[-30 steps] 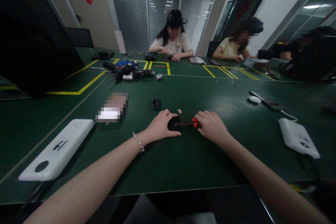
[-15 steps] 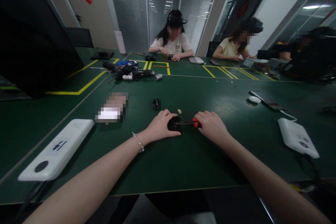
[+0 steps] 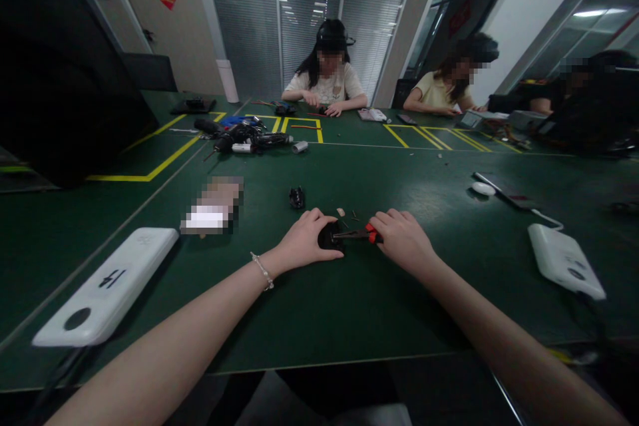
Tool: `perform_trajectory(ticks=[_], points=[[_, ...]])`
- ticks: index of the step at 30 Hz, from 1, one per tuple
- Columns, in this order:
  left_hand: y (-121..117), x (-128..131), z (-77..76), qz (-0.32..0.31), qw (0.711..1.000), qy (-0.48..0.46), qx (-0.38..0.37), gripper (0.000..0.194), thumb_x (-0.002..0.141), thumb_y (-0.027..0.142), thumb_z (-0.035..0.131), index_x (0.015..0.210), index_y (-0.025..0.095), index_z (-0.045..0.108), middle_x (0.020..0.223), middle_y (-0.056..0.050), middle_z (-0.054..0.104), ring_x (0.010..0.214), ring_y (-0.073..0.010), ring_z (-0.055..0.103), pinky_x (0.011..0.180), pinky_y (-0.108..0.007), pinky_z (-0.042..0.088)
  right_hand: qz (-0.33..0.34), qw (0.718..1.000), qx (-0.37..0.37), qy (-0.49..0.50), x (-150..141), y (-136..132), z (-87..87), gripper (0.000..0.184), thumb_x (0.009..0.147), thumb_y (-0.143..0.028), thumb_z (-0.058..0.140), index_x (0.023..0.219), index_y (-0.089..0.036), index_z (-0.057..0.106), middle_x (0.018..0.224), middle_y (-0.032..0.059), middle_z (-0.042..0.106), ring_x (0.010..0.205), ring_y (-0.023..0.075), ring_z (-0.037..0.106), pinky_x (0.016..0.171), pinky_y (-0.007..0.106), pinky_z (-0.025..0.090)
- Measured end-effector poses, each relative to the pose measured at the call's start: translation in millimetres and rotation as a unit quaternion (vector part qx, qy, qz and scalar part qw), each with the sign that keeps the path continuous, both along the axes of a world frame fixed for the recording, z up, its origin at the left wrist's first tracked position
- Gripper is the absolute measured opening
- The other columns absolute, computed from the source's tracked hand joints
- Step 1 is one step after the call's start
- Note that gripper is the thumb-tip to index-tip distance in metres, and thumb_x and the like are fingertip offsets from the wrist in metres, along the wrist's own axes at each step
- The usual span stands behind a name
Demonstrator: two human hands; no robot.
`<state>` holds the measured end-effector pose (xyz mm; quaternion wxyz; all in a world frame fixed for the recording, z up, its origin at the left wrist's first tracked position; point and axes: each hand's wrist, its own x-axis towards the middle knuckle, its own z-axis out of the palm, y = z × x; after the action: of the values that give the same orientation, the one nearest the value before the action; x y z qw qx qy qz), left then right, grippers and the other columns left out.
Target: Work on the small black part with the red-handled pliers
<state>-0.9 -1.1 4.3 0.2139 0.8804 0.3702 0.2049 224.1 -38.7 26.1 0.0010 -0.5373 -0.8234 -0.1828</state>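
Note:
My left hand [image 3: 310, 239] grips a small black part [image 3: 329, 237] against the table, thumb and fingers on either side of it. What kind of part it is I cannot make out. My right hand [image 3: 402, 236] is closed round the red handles of needle-nose pliers [image 3: 372, 234], whose long jaws reach left onto the black part. Whether the jaws pinch anything is too small to tell. Just beyond the pliers lie a small pale scrap [image 3: 341, 212] and a few thin pins [image 3: 355, 215]. A second black piece [image 3: 296, 198] sits farther away, left of these bits.
A white power bank [image 3: 107, 286] and a blurred-out flat object [image 3: 213, 206] lie to the left. Another white device [image 3: 566, 261] with a cable is at right, near a phone [image 3: 504, 192]. A cable-and-tool pile [image 3: 249, 136] stands beyond. People sit across the green table [image 3: 379, 319].
Almost nothing differs. Both hands, the black part and the pliers keep the same place; the view has shifted very slightly. The person opposite has moved a hand a little.

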Motion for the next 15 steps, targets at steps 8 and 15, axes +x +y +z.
perform_trajectory(ticks=[8, 15], points=[[-0.1, 0.2, 1.1, -0.003, 1.0, 0.001, 0.0, 0.064, 0.065, 0.054, 0.062, 0.117, 0.024, 0.045, 0.102, -0.005, 0.045, 0.092, -0.0239, 0.046, 0.076, -0.037, 0.043, 0.004, 1.0, 0.005, 0.01, 0.4, -0.1, -2.1, 0.023, 0.067, -0.016, 0.056, 0.09, -0.017, 0.057, 0.092, 0.0067, 0.06, 0.082, 0.0214, 0.049, 0.069, 0.033, 0.034], [-0.4, -0.1, 1.8, -0.001, 1.0, 0.003, -0.007, 0.063, 0.064, 0.055, 0.062, 0.117, 0.024, 0.045, 0.102, -0.005, 0.046, 0.093, -0.0245, 0.046, 0.076, -0.038, 0.043, 0.001, 1.0, 0.0, 0.011, 0.4, 0.5, -2.2, 0.024, 0.067, -0.017, 0.056, 0.091, -0.017, 0.057, 0.092, 0.0064, 0.06, 0.081, 0.0215, 0.049, 0.069, 0.033, 0.035]])
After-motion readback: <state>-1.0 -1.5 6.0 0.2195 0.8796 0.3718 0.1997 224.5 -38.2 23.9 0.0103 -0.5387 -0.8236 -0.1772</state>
